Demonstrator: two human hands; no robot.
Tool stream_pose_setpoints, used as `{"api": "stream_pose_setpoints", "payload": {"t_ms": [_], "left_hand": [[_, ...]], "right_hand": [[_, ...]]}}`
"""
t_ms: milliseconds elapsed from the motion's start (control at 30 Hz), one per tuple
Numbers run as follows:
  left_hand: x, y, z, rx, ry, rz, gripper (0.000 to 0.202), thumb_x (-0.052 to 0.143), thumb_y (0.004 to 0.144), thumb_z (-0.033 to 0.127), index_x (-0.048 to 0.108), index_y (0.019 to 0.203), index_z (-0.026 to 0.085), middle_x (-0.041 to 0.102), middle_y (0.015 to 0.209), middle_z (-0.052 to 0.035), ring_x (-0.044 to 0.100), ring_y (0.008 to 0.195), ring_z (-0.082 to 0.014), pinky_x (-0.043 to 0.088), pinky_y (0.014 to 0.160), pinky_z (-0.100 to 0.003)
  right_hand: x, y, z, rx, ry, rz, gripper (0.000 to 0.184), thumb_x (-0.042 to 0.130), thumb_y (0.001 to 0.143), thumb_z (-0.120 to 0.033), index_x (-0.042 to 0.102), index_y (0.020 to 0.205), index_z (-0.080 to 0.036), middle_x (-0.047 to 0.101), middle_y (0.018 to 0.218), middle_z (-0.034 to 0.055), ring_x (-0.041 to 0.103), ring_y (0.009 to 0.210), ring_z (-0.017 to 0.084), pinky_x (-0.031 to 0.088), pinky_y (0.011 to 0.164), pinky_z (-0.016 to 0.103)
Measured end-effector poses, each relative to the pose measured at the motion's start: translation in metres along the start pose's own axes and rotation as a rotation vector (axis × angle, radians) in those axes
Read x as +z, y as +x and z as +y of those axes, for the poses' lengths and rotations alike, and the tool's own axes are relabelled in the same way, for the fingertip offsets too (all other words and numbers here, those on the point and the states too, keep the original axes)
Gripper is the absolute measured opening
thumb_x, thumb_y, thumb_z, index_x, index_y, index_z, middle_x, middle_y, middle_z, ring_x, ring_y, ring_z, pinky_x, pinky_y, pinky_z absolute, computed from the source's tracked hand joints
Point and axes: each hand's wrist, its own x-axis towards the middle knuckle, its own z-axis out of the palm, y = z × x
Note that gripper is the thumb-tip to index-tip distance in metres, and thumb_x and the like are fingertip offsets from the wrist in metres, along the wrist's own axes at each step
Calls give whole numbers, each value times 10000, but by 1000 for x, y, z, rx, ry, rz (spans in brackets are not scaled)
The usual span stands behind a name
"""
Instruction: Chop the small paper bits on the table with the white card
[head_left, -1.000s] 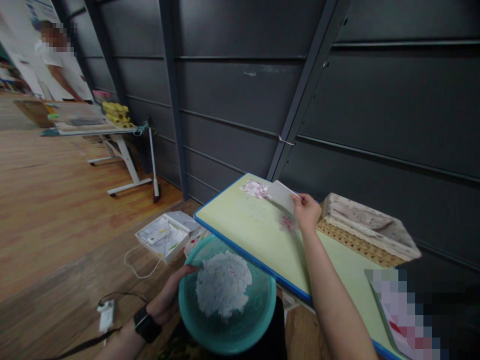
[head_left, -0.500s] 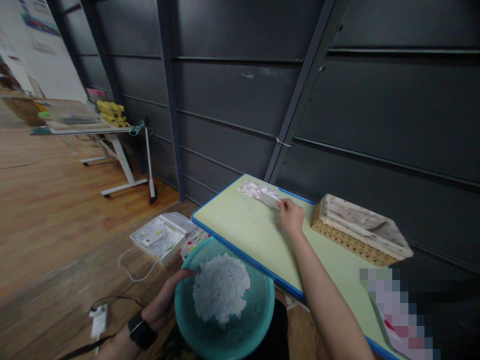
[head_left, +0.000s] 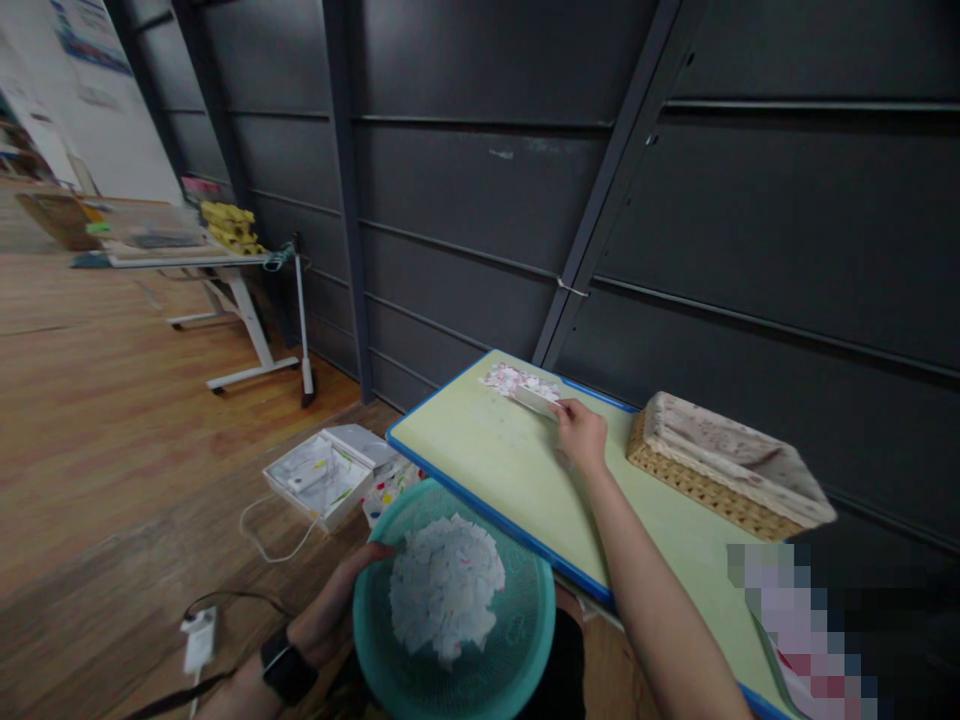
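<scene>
My left hand (head_left: 341, 595) grips the rim of a teal plastic basket (head_left: 517, 655) on its left side, just below the table's edge. Inside the basket lies a heap of white paper scraps (head_left: 448, 590). Over the table, my right hand (head_left: 582, 432) pinches one end of a thin, flat, pale strip (head_left: 535, 401); its exact kind does not show. The strip's edge stands against a spread of paper scraps (head_left: 510, 378) near the far left corner of the pale yellow table (head_left: 465, 440).
A lined wicker basket (head_left: 720, 470) stands on the table's right, with a blurred-out item (head_left: 802, 630) nearer me. An open white box (head_left: 322, 475) and a power strip (head_left: 199, 640) lie on the floor. The dark wall (head_left: 480, 200) rises behind the table.
The strip in my right hand has shifted slightly left and down, beside the scraps. My left hand keeps its hold on the basket; the view has turned slightly.
</scene>
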Motion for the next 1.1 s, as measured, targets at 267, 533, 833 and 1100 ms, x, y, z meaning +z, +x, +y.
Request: {"api": "stream_pose_setpoints", "payload": {"t_ms": [267,533,833,1100], "left_hand": [[-5,1,-1,-33,-5,4,656,597,733,295,355,1333,184,721,1018,-94,677,854,-259,490,806,-393],[-6,4,-2,-27,-8,0,671,587,741,272,312,1350,212,700,1072,-93,659,920,-265,468,843,-394],[0,-2,1,-22,-7,-7,599,618,709,294,445,1271,180,696,1080,-104,652,930,-277,482,809,-382],[5,-4,2,-33,-16,29,534,635,684,266,512,1195,171,725,1007,-84,662,895,-257,488,775,-361]], "right_hand": [[5,2,5,-21,-115,18,302,422,848,-368,660,916,-195,690,790,61,599,670,188,335,601,254],[4,3,2,-54,-173,-4,295,420,853,-345,658,948,-198,691,805,63,599,669,185,333,605,254],[7,3,-2,-71,-105,-25,316,418,844,-374,661,934,-194,692,810,68,602,696,189,352,628,256],[8,2,-5,-55,-102,7,317,422,837,-378,663,919,-189,689,788,74,597,682,188,347,629,259]]}}
